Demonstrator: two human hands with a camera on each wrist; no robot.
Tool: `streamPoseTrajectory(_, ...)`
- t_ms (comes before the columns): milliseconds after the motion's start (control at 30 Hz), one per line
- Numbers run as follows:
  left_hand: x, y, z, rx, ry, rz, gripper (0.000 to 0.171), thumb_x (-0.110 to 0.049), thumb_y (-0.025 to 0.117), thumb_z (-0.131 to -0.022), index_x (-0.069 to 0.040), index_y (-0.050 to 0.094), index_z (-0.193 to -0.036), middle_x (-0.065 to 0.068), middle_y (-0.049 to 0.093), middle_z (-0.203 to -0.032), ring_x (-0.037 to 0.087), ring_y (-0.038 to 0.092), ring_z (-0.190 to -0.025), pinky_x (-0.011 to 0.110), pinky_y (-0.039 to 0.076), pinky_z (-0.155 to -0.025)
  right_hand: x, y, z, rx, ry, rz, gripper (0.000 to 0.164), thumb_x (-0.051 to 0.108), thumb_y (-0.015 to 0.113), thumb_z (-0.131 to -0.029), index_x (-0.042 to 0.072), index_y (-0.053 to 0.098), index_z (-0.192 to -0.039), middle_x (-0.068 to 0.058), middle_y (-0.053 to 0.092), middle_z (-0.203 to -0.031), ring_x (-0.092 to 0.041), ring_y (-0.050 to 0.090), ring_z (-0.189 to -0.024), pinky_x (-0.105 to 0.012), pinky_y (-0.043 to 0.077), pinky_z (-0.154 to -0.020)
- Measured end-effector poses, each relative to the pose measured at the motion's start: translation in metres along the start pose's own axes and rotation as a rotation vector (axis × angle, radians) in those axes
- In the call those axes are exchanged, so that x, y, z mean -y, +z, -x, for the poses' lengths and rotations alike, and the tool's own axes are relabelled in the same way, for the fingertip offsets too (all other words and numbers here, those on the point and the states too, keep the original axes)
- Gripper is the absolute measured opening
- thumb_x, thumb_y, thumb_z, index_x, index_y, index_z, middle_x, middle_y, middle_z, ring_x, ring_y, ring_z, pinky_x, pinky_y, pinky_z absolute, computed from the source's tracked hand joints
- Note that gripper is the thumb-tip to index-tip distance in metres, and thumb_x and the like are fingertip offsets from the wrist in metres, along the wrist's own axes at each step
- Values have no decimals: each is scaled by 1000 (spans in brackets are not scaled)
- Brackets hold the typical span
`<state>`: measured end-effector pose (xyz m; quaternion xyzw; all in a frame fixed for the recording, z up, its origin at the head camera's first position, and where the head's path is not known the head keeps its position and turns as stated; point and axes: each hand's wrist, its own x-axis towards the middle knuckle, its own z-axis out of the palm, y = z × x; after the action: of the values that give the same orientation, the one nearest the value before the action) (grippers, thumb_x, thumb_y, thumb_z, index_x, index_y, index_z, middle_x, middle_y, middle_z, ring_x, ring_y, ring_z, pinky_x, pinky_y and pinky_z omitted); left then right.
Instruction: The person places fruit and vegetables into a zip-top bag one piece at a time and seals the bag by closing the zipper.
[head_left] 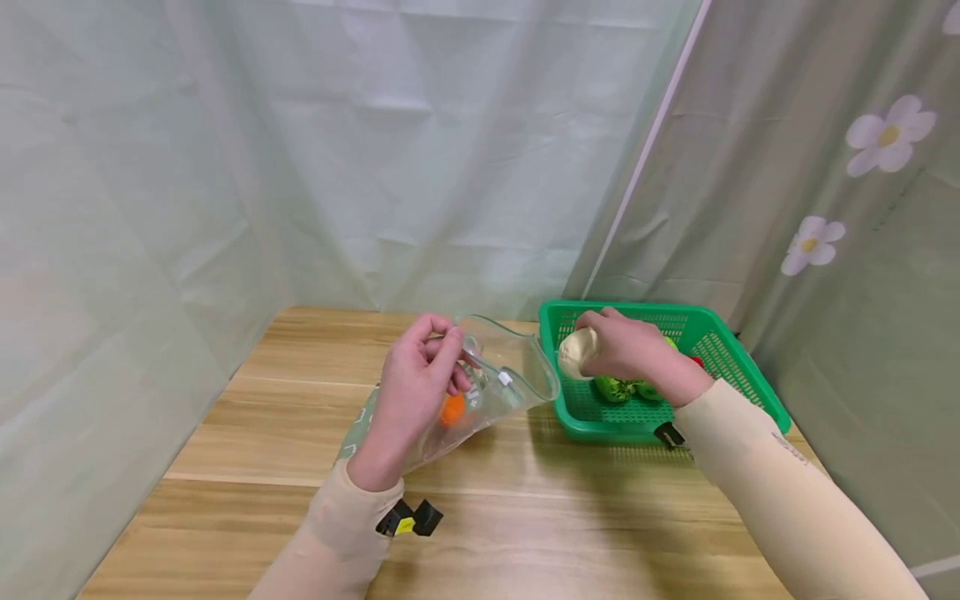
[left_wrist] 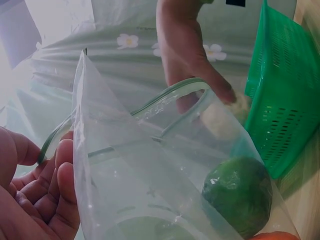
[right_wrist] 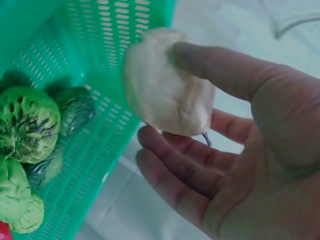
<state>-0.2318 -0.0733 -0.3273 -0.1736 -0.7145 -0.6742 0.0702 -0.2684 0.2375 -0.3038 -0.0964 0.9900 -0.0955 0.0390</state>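
Cream-coloured object (right_wrist: pixel 162 82) sits pinched in right grip (right_wrist: pixel 265 165).

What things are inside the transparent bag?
Inside are a round green item and an orange one. In the head view, the left hand covers part of the bag; anything behind it is hidden.
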Motion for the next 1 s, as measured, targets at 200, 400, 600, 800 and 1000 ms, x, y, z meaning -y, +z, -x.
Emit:
streamPoseTrajectory(200,1,0,0,4,6,-2,14,-15,60,-115,-1,62,-111,13,78,-87,29,66,-60,27,59,-57,7,-5,23,-140,-31,-63,59,26,91,-91,11,64,-142,-16,64,-123,-27,63,-86,-47,56,-69)
streamPoseTrajectory(400,2,1,-2,11,10,-2,14,-15,60,-115,-1,62,-110,12,78,-86,28,67,-59,27,60,-57,14,-10,39,-248,-24,-168,64,30,91,-93,13,60,-146,-12,61,-124,-24,70,-94,-46,56,-70)
streamPoseTrajectory(600,2,2,-2,6,17,-4,12,-14,61,-114,-4,63,-108,11,78,-84,28,66,-58,27,59,-55,25,-16,54,-320,-80,-385,68,27,92,-94,16,56,-151,-11,57,-144,-29,75,-112,-58,58,-92)
streamPoseTrajectory(800,3,2,-2,3,13,6,12,-14,61,-114,-4,63,-108,12,78,-84,27,66,-57,27,58,-54,44,-13,57,-316,-168,-467,71,18,96,-90,14,58,-149,-9,59,-140,-25,74,-104,-47,66,-89)
streamPoseTrajectory(1000,3,2,-2,9,25,10,13,-10,61,-113,3,62,-110,11,77,-83,26,66,-56,27,59,-54,58,-7,51,-292,-201,-488,69,21,97,-89,19,61,-148,-3,63,-132,-20,75,-101,-43,64,-87)
